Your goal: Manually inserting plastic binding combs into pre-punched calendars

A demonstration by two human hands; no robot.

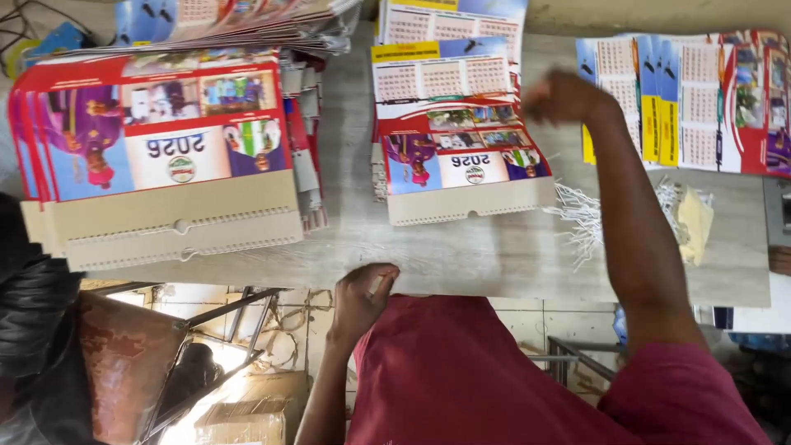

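Collating step: right hand (568,97) blurred over the calendar stack (465,156), grip unclear; left hand (362,295) curled empty at the surface (461,255) edge below it; next likely needs pinching 1 sheet.

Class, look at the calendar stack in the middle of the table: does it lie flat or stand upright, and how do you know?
Flat. The middle calendar stack lies face up on the table, its punched edge towards the person.

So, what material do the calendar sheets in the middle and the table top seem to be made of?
The calendar sheets look like glossy printed paper with a plain beige card strip, punched along its edge. The table top looks like pale grey wood-grain laminate, though it could be real wood.
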